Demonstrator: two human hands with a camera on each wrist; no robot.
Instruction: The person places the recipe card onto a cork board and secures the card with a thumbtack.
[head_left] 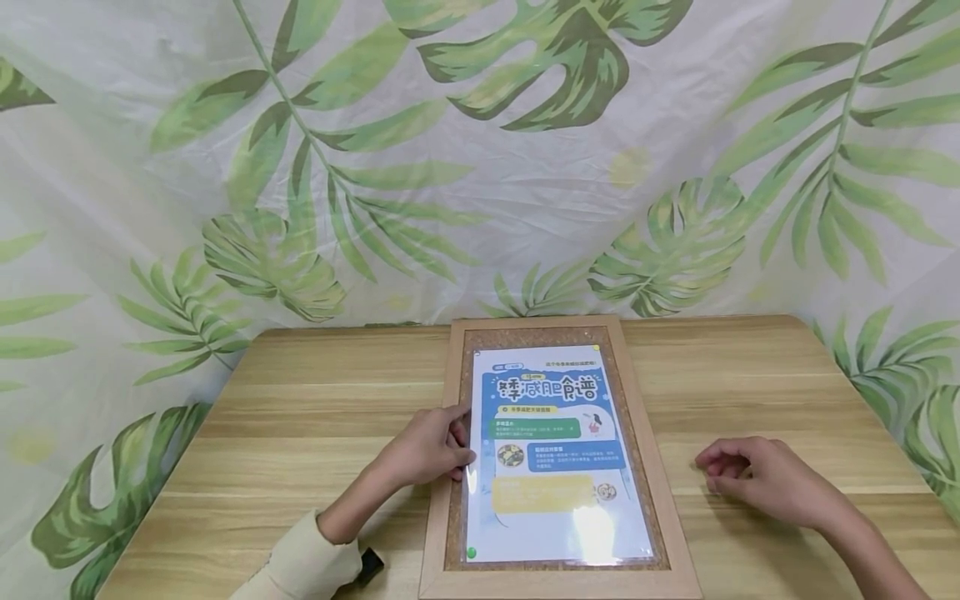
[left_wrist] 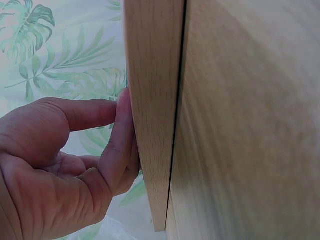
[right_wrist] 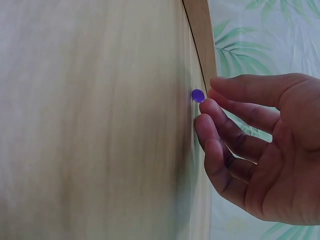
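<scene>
In the head view a wood-framed cork board lies on the table, with a printed poster under a glossy clear sheet. My left hand rests on the board's left border, its thumb and index fingertips near the poster's edge. That border also shows beside the left hand in the left wrist view. To the board's right, my right hand hovers low over the table, fingers bent. A purple thumbtack sits at the fingertips of the right hand, apparently pinched; in the head view it is hidden.
A green tack marks the poster's lower left corner, a yellow tack the upper right and a whitish tack the upper left. A small black object lies by the left sleeve. Behind the table hangs a leaf-print cloth.
</scene>
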